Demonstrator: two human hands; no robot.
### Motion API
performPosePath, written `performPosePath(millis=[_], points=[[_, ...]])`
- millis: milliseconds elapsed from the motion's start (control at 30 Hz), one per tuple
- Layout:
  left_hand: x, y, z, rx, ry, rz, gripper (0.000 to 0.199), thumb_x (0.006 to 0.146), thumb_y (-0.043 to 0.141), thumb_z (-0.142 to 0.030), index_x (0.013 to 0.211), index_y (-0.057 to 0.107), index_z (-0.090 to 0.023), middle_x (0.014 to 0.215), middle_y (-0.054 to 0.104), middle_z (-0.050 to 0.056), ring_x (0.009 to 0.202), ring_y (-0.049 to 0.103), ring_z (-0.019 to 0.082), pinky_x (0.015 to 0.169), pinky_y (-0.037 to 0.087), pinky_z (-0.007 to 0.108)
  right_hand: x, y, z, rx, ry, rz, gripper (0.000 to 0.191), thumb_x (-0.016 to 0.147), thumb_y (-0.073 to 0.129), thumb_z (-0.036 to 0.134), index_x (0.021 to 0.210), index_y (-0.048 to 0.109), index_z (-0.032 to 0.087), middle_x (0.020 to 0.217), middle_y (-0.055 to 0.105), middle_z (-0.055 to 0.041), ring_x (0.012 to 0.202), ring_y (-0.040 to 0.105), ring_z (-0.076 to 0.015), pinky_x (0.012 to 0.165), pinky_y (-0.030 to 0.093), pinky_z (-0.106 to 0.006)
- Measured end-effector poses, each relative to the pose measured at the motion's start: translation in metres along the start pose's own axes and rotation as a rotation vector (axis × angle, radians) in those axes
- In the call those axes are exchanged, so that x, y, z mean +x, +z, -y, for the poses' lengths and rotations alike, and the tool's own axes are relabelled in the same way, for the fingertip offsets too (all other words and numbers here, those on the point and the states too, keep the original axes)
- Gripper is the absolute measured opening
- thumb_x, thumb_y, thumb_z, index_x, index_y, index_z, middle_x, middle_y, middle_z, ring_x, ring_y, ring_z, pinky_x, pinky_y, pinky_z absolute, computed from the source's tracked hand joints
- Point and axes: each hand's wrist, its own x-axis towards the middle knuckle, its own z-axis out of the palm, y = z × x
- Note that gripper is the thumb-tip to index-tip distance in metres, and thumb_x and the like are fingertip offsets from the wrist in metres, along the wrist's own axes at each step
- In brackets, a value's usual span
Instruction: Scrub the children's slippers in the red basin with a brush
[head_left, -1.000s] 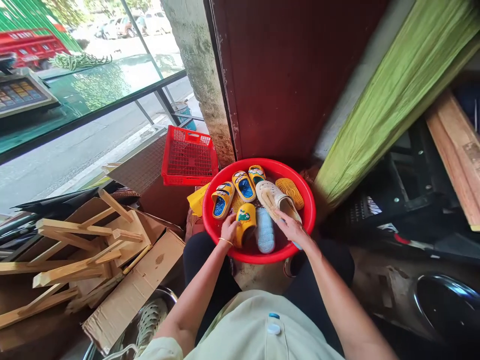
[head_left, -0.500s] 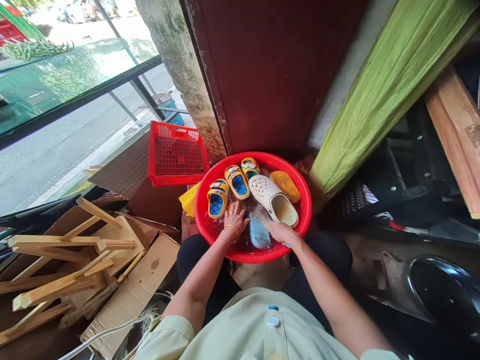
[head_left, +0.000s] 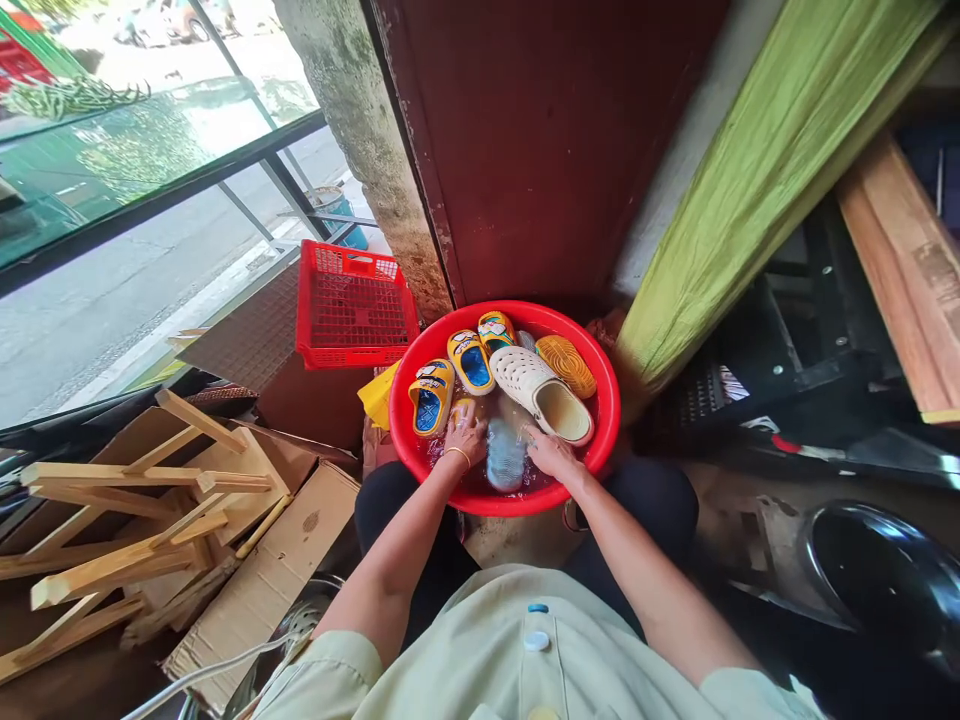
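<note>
A round red basin (head_left: 504,508) holds water and several pieces of footwear. My left hand (head_left: 466,437) is at the water, its fingers on a small yellow sandal (head_left: 463,410). Near the white clog (head_left: 536,385), my right hand (head_left: 549,450) has its fingertips in the water; what they touch is hard to make out. Between my hands a light blue sole (head_left: 505,456) lies in the water. Yellow sandals with blue insoles, one at the left (head_left: 433,400) and one further back (head_left: 472,362), rest along the rim. A yellow sole (head_left: 567,366) faces up at the right.
Behind the basin at the left is a red crate (head_left: 357,305). Wooden stools (head_left: 150,500) and cardboard (head_left: 277,580) lie at the left. A green curtain (head_left: 720,200) hangs at the right, near a dark red door (head_left: 547,150).
My right hand has shifted slightly left and lower into the water. My left hand has bent over the small yellow sandal. The light blue sole sits a little further left.
</note>
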Motion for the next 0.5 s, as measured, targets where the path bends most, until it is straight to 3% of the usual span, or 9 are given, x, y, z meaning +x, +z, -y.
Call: performPosePath(millis=[133, 200, 300, 500], points=[[-0.001, -0.005, 0.001, -0.124, -0.013, -0.148, 0.044, 0.093, 0.046, -0.022, 0.133, 0.065, -0.023, 0.163, 0.041, 0.012, 0.154, 0.032, 0.030, 0.120, 0.035, 0.054, -0.006, -0.003, 0.008, -0.017, -0.077, -0.044, 0.063, 0.101, 0.045, 0.026, 0.163, 0.033, 0.029, 0.119, 0.076, -0.0098, 0.112, 0.069, -0.0239, 0.095, 0.049, -0.033], [0.001, -0.006, -0.001, -0.174, -0.025, -0.241, 0.045, 0.091, 0.045, -0.018, 0.131, 0.065, -0.021, 0.156, 0.050, 0.012, 0.150, 0.039, 0.026, 0.119, 0.038, 0.048, -0.008, -0.004, 0.012, -0.037, -0.121, -0.073, 0.064, 0.101, 0.045, 0.029, 0.164, 0.032, 0.032, 0.118, 0.075, -0.0091, 0.110, 0.069, -0.0238, 0.094, 0.050, -0.032], [0.002, -0.005, -0.004, -0.191, -0.061, -0.306, 0.050, 0.087, 0.047, -0.014, 0.135, 0.062, -0.019, 0.152, 0.054, 0.013, 0.147, 0.042, 0.026, 0.119, 0.037, 0.047, -0.010, -0.005, 0.016, -0.080, -0.196, -0.163, 0.061, 0.103, 0.044, 0.033, 0.163, 0.035, 0.033, 0.119, 0.072, -0.0111, 0.105, 0.069, -0.0249, 0.089, 0.052, -0.031], [-0.002, -0.006, -0.008, -0.136, -0.079, -0.272, 0.044, 0.091, 0.044, -0.016, 0.129, 0.067, -0.021, 0.161, 0.044, 0.012, 0.151, 0.037, 0.030, 0.121, 0.028, 0.059, -0.012, -0.025, 0.021, -0.041, -0.167, -0.332, 0.059, 0.105, 0.038, 0.032, 0.164, 0.034, 0.028, 0.126, 0.069, -0.0130, 0.108, 0.066, -0.0251, 0.087, 0.052, -0.029]])
